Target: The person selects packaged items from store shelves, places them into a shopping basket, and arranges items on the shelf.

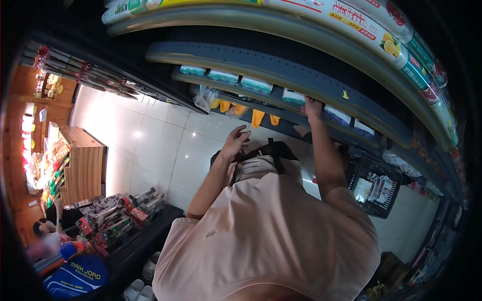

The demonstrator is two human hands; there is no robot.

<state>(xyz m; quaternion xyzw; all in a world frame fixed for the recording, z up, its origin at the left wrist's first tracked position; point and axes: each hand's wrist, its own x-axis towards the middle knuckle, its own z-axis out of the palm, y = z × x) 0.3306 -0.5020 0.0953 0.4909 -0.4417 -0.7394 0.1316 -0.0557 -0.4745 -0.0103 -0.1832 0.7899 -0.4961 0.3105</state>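
Note:
At the low shelf, my right hand [313, 108] is closed at the right end of a white and teal package [293, 96]. Part of its fingers is hidden by the package and the shadow. My left hand [236, 143] hangs in front of my body with loosely bent, parted fingers and holds nothing. More white and teal packages [256, 84] stand in a row to the left on the same shelf [226, 86]. Below them, several yellow-orange items [257, 118] stick out, their kind unclear.
Higher shelves with printed rolls [351, 19] curve overhead. A black basket [374, 185] holding small packets stands on the floor at right. Racks of boxed goods [115, 215], a blue badminton bag [78, 276] and a person [55, 220] are at lower left. A wooden display [83, 160] stands beyond.

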